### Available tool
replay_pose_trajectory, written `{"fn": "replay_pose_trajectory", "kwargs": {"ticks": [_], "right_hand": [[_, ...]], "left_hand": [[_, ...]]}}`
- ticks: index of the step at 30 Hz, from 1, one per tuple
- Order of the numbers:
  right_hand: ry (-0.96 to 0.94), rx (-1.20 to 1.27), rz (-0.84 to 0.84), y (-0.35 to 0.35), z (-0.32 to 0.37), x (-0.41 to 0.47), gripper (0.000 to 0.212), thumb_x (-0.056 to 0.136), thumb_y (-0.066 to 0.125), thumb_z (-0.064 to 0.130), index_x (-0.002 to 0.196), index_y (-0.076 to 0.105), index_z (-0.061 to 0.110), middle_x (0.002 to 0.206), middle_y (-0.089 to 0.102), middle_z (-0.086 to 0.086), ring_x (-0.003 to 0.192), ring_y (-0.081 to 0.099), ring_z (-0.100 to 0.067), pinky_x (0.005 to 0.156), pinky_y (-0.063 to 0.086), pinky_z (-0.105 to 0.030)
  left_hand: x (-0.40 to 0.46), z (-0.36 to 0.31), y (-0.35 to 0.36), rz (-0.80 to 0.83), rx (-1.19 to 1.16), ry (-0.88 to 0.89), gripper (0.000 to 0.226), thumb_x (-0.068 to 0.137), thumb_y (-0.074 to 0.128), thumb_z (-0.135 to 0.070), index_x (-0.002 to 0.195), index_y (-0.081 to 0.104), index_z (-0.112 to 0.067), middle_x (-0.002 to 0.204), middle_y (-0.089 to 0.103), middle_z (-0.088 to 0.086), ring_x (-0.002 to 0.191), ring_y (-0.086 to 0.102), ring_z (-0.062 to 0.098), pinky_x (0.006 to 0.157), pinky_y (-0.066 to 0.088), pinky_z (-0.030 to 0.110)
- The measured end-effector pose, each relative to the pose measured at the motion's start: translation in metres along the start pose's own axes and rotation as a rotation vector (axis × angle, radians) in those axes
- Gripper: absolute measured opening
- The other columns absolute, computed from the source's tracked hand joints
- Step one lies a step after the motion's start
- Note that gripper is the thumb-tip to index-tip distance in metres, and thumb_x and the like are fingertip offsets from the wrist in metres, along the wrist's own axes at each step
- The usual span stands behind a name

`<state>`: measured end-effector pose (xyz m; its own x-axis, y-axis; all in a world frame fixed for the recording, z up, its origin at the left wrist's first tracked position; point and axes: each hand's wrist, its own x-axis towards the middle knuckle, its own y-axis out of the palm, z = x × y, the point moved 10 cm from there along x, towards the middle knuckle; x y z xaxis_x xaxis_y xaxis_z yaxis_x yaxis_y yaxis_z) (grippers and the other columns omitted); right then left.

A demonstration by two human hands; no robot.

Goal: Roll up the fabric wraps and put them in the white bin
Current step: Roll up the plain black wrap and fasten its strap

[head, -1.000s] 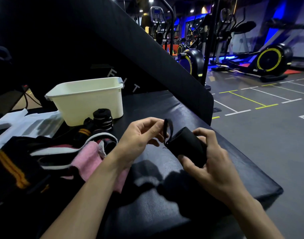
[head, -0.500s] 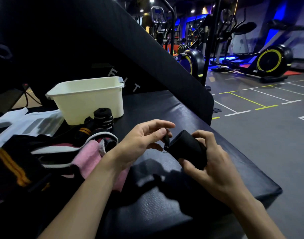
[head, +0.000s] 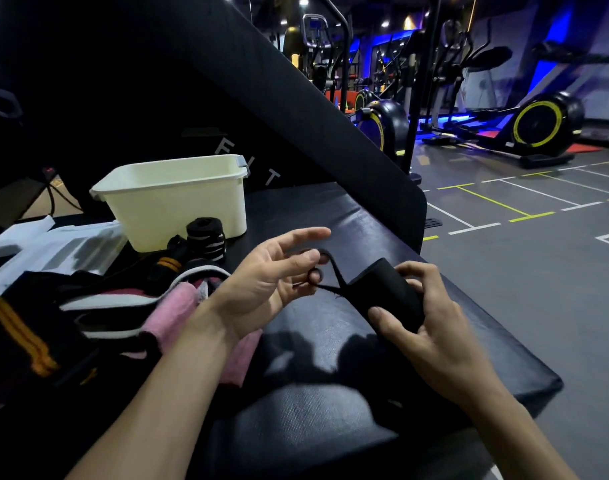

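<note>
Rolled wrap: black fabric wrap [head: 388, 294] held above the worktop [head: 330, 341], long axis running from near right toward far left.
Right grip: right hand [head: 431, 327] curled round the roll, thumb underneath.
Loose end: thin loop [head: 325, 271] trails left from the roll.
Left grip: left hand [head: 272, 282] mostly spread, thumb and a finger hooked in the loop.
Bin: white bin [head: 178, 202] far left, well apart; left hand nearer.

A gym: elliptical trainers [head: 535, 126] stand on a line-marked floor [head: 504, 209] beyond a padded bench [head: 330, 341].
</note>
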<state>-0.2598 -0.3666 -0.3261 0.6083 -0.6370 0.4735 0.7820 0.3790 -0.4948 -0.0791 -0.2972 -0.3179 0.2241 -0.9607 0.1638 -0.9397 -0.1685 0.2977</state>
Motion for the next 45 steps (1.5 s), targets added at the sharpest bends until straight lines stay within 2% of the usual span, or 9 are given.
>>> {"fn": "replay_pose_trajectory", "kwargs": {"ticks": [3, 10, 13, 17, 23, 27, 30, 37, 45], "right_hand": [[0.038, 0.135, 0.014, 0.007, 0.002, -0.001, 0.042, 0.086, 0.077, 0.033, 0.114, 0.046, 0.032, 0.093, 0.069, 0.008, 0.072, 0.068, -0.005, 0.061, 0.05, -0.016], [0.113, 0.583, 0.036, 0.029, 0.005, -0.006, 0.049, 0.077, 0.072, 0.052, 0.118, 0.053, 0.035, 0.105, 0.071, -0.012, 0.09, 0.072, -0.036, 0.072, 0.061, -0.052], [0.152, 0.768, 0.067, 0.041, 0.008, -0.007, 0.067, 0.076, 0.077, 0.057, 0.123, 0.055, 0.015, 0.102, 0.072, -0.021, 0.092, 0.071, -0.041, 0.071, 0.058, -0.044], [0.342, 1.209, 0.152, 0.063, 0.023, -0.014, 0.066, 0.089, 0.065, 0.042, 0.121, 0.055, -0.015, 0.093, 0.064, -0.036, 0.075, 0.069, -0.034, 0.067, 0.057, -0.035], [0.518, 1.508, 0.394, 0.085, 0.025, -0.017, 0.065, 0.082, 0.074, 0.05, 0.121, 0.07, -0.002, 0.111, 0.07, -0.023, 0.087, 0.07, -0.025, 0.081, 0.059, -0.033], [0.573, 1.366, 0.32, 0.084, 0.007, -0.016, 0.063, 0.091, 0.062, 0.05, 0.135, 0.06, 0.004, 0.128, 0.064, -0.026, 0.091, 0.069, -0.028, 0.076, 0.058, -0.035], [0.437, 1.071, 0.091, 0.063, -0.012, -0.004, 0.076, 0.069, 0.081, 0.064, 0.123, 0.057, 0.015, 0.112, 0.069, -0.015, 0.088, 0.064, -0.026, 0.065, 0.055, -0.034], [0.086, 0.51, -0.296, 0.012, 0.004, -0.007, 0.004, 0.093, 0.066, 0.023, 0.094, 0.069, 0.02, 0.087, 0.075, -0.001, 0.081, 0.072, -0.013, 0.074, 0.056, -0.023], [0.083, 0.229, -0.188, 0.031, 0.021, -0.011, 0.037, 0.086, 0.078, 0.031, 0.12, 0.065, 0.03, 0.102, 0.073, 0.019, 0.097, 0.068, 0.004, 0.081, 0.051, -0.014]], "left_hand": [[0.001, 0.009, 0.001, -0.053, 0.102, -0.055, 0.031, 0.087, 0.066, -0.011, 0.118, 0.07, -0.017, 0.087, 0.071, -0.001, 0.057, 0.05, 0.006, 0.051, 0.041, 0.016], [0.006, 0.03, -0.003, -0.183, 0.154, -0.094, 0.02, 0.087, 0.064, 0.001, 0.09, 0.073, -0.017, 0.062, 0.062, -0.006, 0.044, 0.041, 0.001, 0.034, 0.023, 0.011], [0.008, 0.043, -0.001, -0.186, 0.195, -0.113, 0.039, 0.086, 0.053, 0.02, 0.08, 0.073, -0.013, 0.059, 0.055, 0.001, 0.04, 0.044, 0.005, 0.04, 0.023, 0.014], [0.009, 0.046, 0.004, -0.176, 0.226, -0.078, 0.022, 0.088, 0.053, 0.016, 0.088, 0.066, -0.002, 0.061, 0.048, 0.014, 0.041, 0.038, 0.014, 0.044, 0.022, 0.024], [0.007, 0.035, 0.007, -0.196, 0.272, 0.001, 0.04, 0.086, 0.044, 0.027, 0.08, 0.056, -0.011, 0.046, 0.05, -0.007, 0.034, 0.04, 0.003, 0.035, 0.033, 0.017], [0.005, 0.023, 0.001, -0.285, 0.349, 0.091, 0.033, 0.087, 0.064, 0.017, 0.084, 0.066, -0.016, 0.065, 0.065, -0.004, 0.05, 0.055, 0.006, 0.043, 0.043, 0.02], [0.002, 0.016, -0.004, -0.364, 0.318, 0.127, 0.026, 0.089, 0.064, 0.014, 0.09, 0.067, -0.012, 0.071, 0.068, -0.001, 0.055, 0.061, 0.007, 0.046, 0.05, 0.022], [-0.009, -0.006, -0.009, -0.536, 0.476, 0.31, 0.02, 0.092, 0.066, 0.006, 0.092, 0.068, -0.014, 0.081, 0.074, -0.002, 0.072, 0.069, 0.002, 0.061, 0.052, 0.017], [-0.018, -0.018, 0.0, -0.606, 0.677, 0.476, 0.005, 0.088, 0.062, -0.02, 0.09, 0.063, -0.024, 0.079, 0.069, -0.018, 0.071, 0.065, 0.002, 0.066, 0.051, 0.019]]}}
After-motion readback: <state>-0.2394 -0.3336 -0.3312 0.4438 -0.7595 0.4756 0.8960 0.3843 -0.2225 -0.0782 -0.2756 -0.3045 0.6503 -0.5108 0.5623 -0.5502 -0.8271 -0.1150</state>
